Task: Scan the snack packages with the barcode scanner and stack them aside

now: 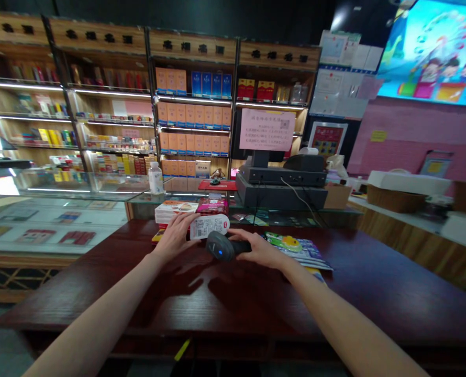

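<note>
My right hand (260,250) is closed around the handle of a dark barcode scanner (222,246), whose head points left and shows a small blue light. Between my left hand's (177,236) fingers and thumb is a white printed box (208,226) with a rounded right end and small lines of text facing me. The scanner head overlaps the lower right part of that box. Just behind my left hand lie a white box with a food picture (174,211) and a magenta pack (212,206). Colourful flat packets (298,248) rest beside my right hand on the dark wooden table (233,309).
A grey cash register (280,188) with a paper-covered screen (267,130) stands behind the table. Near it are a clear bottle (155,178) and a red mat (217,185). A glass display counter (52,225) extends left, and a side counter with a covered basket (398,196) stands right.
</note>
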Demonstrator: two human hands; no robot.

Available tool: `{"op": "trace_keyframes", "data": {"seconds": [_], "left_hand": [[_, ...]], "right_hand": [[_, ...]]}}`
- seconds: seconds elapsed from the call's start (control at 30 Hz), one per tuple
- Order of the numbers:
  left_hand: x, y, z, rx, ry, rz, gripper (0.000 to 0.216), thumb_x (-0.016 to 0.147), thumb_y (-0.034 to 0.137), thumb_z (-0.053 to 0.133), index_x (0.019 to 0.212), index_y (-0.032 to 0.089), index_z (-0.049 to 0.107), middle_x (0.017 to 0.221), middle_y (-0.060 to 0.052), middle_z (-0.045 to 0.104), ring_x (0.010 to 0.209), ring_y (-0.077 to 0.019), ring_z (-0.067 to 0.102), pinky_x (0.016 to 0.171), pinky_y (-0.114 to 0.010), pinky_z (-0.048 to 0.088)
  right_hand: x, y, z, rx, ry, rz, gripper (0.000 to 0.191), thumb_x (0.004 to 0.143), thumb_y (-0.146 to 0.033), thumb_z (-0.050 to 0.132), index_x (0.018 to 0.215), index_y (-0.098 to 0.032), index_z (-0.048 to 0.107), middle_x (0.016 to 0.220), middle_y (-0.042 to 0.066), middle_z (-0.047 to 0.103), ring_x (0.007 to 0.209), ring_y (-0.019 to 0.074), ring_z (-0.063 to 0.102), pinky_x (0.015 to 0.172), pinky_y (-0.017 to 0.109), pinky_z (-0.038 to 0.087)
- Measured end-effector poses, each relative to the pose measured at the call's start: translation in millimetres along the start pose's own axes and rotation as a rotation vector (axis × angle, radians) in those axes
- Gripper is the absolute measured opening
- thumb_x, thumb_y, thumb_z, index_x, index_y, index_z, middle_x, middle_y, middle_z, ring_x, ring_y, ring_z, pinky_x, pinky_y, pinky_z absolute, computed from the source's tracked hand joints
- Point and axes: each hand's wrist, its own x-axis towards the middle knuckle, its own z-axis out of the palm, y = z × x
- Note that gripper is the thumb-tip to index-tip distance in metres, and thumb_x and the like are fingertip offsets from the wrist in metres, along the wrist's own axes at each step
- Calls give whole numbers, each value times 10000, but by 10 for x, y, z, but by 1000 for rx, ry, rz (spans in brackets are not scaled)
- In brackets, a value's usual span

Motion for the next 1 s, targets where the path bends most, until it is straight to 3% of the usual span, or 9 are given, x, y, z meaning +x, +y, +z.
{"op": "trace_keyframes", "data": {"seconds": [0.4, 0.73, 1.0], "left_hand": [[22, -3, 50, 7, 3, 3, 733, 801, 392, 708, 1432, 216, 381, 1412, -131, 537, 1327, -307, 464, 1105, -498, 370], [23, 20, -8, -1, -10, 9, 714, 812, 400, 697, 1427, 229, 378, 1398, -123, 555, 1331, -297, 472, 1130, -505, 353], [13, 12, 45, 4, -23, 22, 732, 826, 412, 685, 1446, 231, 339, 1406, -121, 540, 1330, -295, 466, 1116, -501, 367]], "right_hand": [[-41, 22, -29, -21, 29, -4, 738, 786, -243, 732, 1460, -305, 438, 1293, 52, 665, 1225, 260, 589, 1065, 432, 384], [-472, 430, -86, -304, -15, 150, 732, 763, -139, 636, 1456, -289, 457, 1286, 47, 676, 1165, 279, 582, 1040, 445, 350], [-621, 388, -203, -295, -80, 211, 819, 678, -123, 615, 1469, -267, 458, 1367, 61, 620, 1263, 293, 529, 1158, 501, 254]]}}
